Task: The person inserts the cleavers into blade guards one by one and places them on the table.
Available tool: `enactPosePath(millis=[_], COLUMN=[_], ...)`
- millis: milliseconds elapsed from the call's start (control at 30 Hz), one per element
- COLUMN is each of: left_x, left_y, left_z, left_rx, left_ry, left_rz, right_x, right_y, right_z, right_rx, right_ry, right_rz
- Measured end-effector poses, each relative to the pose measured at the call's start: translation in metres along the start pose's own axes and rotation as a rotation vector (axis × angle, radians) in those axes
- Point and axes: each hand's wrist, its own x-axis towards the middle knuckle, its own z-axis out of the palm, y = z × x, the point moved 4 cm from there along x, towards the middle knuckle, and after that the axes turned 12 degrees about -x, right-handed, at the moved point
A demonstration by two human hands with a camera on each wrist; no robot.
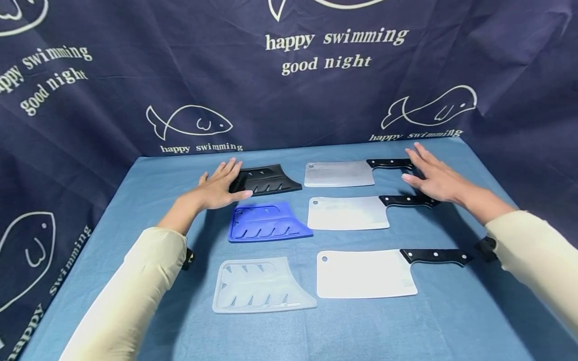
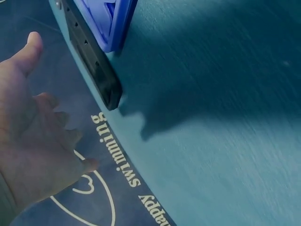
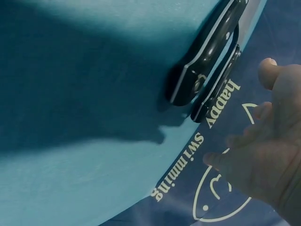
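Observation:
My left hand (image 1: pixel 218 186) is held over the left end of a black blade cover (image 1: pixel 266 180), fingers spread, holding nothing. Below that cover lie a blue blade cover (image 1: pixel 268 223) and a translucent white one (image 1: pixel 262 286). To the right, my right hand (image 1: pixel 435 175), also empty with fingers apart, overlaps the handle end of the farthest cleaver (image 1: pixel 339 174). A middle cleaver (image 1: pixel 347 213) and a nearest cleaver (image 1: pixel 366 275) lie flat below it, black handles pointing right. In the right wrist view, two cleaver handles (image 3: pixel 207 56) show beside the hand.
A blue cloth (image 1: pixel 352 331) covers the table. Behind it and along the sides hangs a dark navy curtain (image 1: pixel 316 110) with white fish drawings and lettering. Each cover lies left of a cleaver, in three rows.

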Motion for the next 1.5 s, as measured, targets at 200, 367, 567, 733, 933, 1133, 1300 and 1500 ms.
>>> enactPosePath(millis=[200, 367, 567, 733, 933, 1133, 1300, 1500], left_x=[0.017, 0.027, 0.038, 0.044, 0.049, 0.053, 0.057, 0.061], left_y=[0.002, 0.004, 0.007, 0.007, 0.007, 0.011, 0.013, 0.014], left_z=[0.004, 0.008, 0.011, 0.012, 0.017, 0.022, 0.023, 0.022], left_rx=[0.032, 0.048, 0.052, 0.050, 0.009, -0.002, 0.006, 0.032], left_ry=[0.025, 0.020, 0.014, 0.017, -0.029, -0.067, -0.059, -0.039], left_rz=[-0.003, -0.021, -0.023, -0.029, -0.050, -0.063, -0.071, -0.071], right_x=[0.015, 0.029, 0.040, 0.047, 0.057, 0.064, 0.067, 0.071], right_y=[-0.005, -0.009, -0.009, -0.010, -0.010, -0.009, -0.007, -0.010], right_z=[-0.004, -0.002, 0.002, 0.004, 0.007, 0.010, 0.013, 0.015], right_rx=[-0.003, -0.017, -0.050, -0.063, -0.108, -0.105, -0.105, -0.135], right_ry=[0.029, 0.002, -0.051, -0.079, -0.104, -0.134, -0.155, -0.145], right_rz=[-0.026, -0.006, -0.004, 0.004, 0.008, 0.028, 0.031, 0.019])
